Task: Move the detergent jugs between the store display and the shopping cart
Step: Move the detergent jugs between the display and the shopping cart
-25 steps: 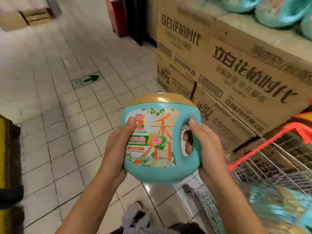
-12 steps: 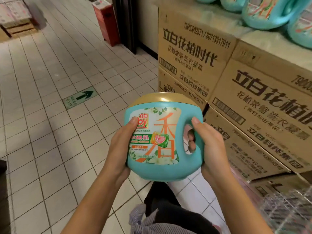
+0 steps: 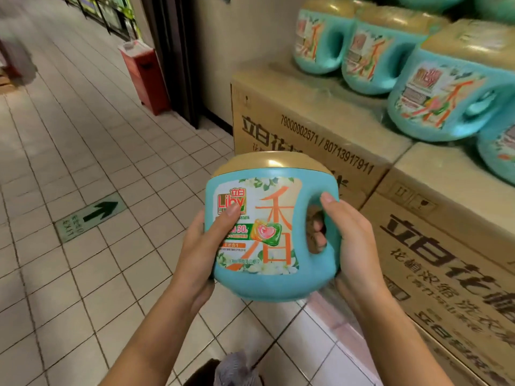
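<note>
In mid-air over the tiled floor (image 3: 83, 274), close to the person, a teal detergent jug (image 3: 267, 280) is held between both hands, well clear of any support. The left hand (image 3: 200, 252) cups its plain side, thumb laid flat across the label; its other fingers are behind the jug, so I cannot tell how they lie. The right hand (image 3: 354, 246) grips the handle, fingers curled through the opening and thumb over the top.

The jug is nearly upright: gold lid up, label toward the person, handle toward the person's right. It is squat, so its long axis runs sideways, from plain side to handle, roughly level.

Just beyond it stand stacked cardboard boxes (image 3: 306, 126), and on their tops, toward the back and right edges, sit matching jugs (image 3: 446, 96). The front left corner of the nearest box top looks bare. The step in hand is probably setting this jug there, so lift it above the front edge first, keep the lid up, lower the base flat, and face the label outward like its neighbours. No cart is in view.

Farther off, a red bin (image 3: 145, 76) stands by the wall.
</note>
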`<state>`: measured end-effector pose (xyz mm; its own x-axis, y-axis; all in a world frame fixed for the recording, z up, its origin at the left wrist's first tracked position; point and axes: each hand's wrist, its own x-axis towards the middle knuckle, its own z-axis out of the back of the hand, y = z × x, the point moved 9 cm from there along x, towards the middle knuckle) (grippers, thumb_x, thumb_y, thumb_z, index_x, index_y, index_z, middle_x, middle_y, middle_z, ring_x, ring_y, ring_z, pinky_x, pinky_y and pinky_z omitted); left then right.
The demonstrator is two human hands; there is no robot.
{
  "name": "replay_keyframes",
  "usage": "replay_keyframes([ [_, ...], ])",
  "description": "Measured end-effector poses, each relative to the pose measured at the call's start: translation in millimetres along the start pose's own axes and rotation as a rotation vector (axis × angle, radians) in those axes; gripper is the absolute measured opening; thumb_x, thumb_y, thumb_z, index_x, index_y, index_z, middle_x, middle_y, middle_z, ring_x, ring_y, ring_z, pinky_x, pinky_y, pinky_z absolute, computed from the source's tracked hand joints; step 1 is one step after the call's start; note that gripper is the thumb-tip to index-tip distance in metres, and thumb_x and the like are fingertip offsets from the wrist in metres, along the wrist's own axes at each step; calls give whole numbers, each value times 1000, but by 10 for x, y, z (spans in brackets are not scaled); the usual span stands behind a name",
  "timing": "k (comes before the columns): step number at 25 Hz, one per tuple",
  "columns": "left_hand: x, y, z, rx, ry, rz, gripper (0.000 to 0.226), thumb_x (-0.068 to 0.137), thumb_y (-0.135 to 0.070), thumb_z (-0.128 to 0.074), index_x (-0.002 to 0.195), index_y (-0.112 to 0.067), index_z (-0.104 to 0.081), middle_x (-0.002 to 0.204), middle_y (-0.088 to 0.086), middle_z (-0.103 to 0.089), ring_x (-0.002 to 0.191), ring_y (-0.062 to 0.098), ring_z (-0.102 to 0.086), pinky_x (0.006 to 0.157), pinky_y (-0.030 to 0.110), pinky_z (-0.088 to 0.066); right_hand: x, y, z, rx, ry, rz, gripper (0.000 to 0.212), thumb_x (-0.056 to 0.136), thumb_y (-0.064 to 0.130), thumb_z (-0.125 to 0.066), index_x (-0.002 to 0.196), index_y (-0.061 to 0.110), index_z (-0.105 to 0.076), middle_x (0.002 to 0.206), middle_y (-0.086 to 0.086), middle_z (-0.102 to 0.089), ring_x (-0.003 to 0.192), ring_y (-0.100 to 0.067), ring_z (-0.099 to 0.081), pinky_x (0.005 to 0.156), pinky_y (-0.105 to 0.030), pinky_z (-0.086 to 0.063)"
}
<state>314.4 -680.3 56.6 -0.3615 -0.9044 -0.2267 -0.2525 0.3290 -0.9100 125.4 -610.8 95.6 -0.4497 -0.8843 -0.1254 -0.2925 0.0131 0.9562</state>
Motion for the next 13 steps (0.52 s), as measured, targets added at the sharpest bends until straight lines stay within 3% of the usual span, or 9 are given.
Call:
replay_keyframes([
  [4, 686, -118, -221, 7, 85, 0, 61, 65, -40, -78, 118, -15, -61, 105, 11, -75, 84, 26, -75, 61, 33, -59, 495, 294, 36, -32, -80, 111, 28, 90, 31, -62, 75, 8, -53, 59, -4, -49, 50, -19, -42, 47, -26, -37],
  [6, 1013, -192, -344, -3, 138, -15, 59, 62, -37, -81, 115, -19, -61, 102, 9, -76, 81, 24, -75, 59, 32, -59, 741, 450, 27, -82, -83, 188, 26, 85, 33, -66, 86, 7, -60, 71, -8, -60, 59, -22, -54, 55, -27, -44],
  [8, 1353, -347, -476, -17, 201, -51, 72, 51, -42, -91, 113, -20, -62, 101, 9, -76, 81, 25, -75, 59, 32, -59, 998, 616, 6, -159, -82, 274, 27, 80, 33, -63, 95, 10, -63, 78, 5, -69, 70, -10, -65, 61, -18, -50],
  [10, 1705, -563, -614, -16, 273, -92, 81, 40, -52, -93, 109, -21, -64, 102, 10, -75, 83, 27, -75, 60, 33, -59, 1255, 767, -55, -213, -74, 317, 28, 78, 31, -65, 101, 14, -63, 76, 12, -70, 69, 0, -65, 58, -11, -48],
  [13, 2269, -919, -866, 11, 398, -139, 81, 39, -55, -93, 109, -23, -65, 106, 10, -74, 88, 29, -74, 62, 33, -59, 1657, 929, -75, -288, -123, 295, 58, 67, 39, -79, 117, 17, -61, 91, -9, -69, 82, -15, -65, 63, -20, -53],
])
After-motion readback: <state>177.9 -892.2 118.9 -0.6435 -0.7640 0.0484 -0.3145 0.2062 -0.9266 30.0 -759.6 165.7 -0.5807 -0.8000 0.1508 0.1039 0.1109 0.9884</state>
